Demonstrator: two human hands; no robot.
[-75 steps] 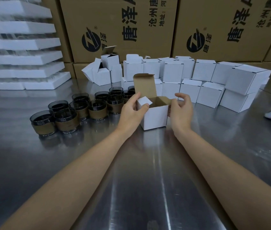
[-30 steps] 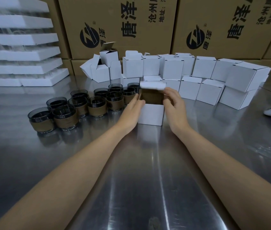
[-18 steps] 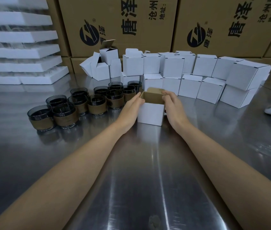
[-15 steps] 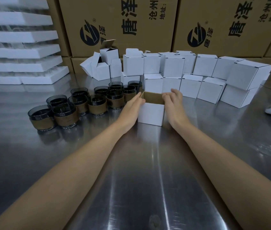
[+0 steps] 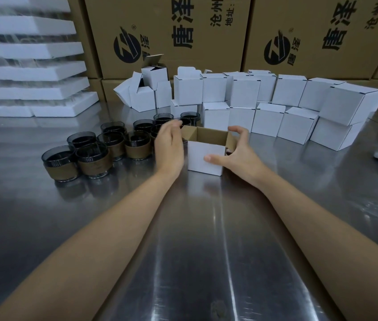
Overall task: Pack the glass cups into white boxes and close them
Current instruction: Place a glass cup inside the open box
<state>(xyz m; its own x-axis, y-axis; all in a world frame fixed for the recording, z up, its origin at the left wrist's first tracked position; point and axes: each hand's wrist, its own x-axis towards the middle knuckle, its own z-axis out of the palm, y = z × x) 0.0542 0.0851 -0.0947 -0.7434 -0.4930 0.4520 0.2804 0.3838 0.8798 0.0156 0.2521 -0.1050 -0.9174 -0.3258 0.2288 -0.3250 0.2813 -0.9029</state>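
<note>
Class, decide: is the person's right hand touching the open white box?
Touching. The head view shows the right hand with its thumb pressed on the front of the open white box.

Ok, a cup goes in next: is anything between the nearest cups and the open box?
Only the left hand itself, between the glass cups and the open box; the box's mouth looks unobstructed, side flaps spread outward.

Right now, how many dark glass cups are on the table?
11 brown-banded dark glass cups, left of the open white cardboard box: two nearest, three behind, three farther, three at the back. The left hand partly covers two; others may be hidden.
</note>
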